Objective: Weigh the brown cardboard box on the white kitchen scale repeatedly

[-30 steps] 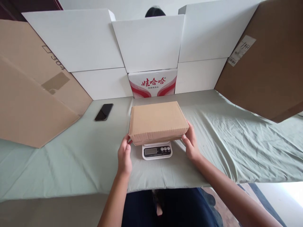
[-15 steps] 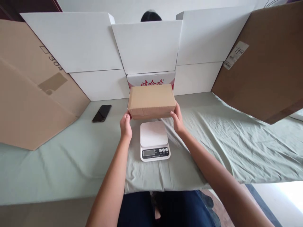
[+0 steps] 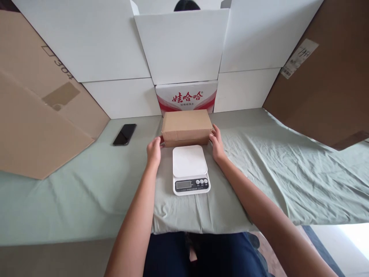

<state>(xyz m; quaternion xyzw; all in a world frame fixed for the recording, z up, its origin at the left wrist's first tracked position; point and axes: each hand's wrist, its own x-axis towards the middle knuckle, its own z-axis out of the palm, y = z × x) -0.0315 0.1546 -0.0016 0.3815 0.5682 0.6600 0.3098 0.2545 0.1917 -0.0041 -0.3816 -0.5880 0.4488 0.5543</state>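
Observation:
A small brown cardboard box (image 3: 187,129) rests behind the kitchen scale, its top flaps closed. My left hand (image 3: 155,151) is at its lower left corner, with the fingertips partly hidden behind that edge. On the opposite side, my right hand (image 3: 217,144) has its thumb at the front right edge and its fingers along the side, so the box sits between both hands. Just in front of the box lies the white digital kitchen scale (image 3: 189,161); its platform is bare and its display looks blank.
A black phone (image 3: 124,134) lies to the left on the green cloth (image 3: 121,200). White panels (image 3: 181,48) and a printed carton (image 3: 187,96) form a wall at the back. Large cardboard sheets (image 3: 46,111) stand at left and right. A person's dark hair (image 3: 186,5) shows above the panels.
The cardboard box has come down from above the cloth to rest behind the scale, with both hands moving along with it. The printed carton behind now shows more. The camera view has tilted downward.

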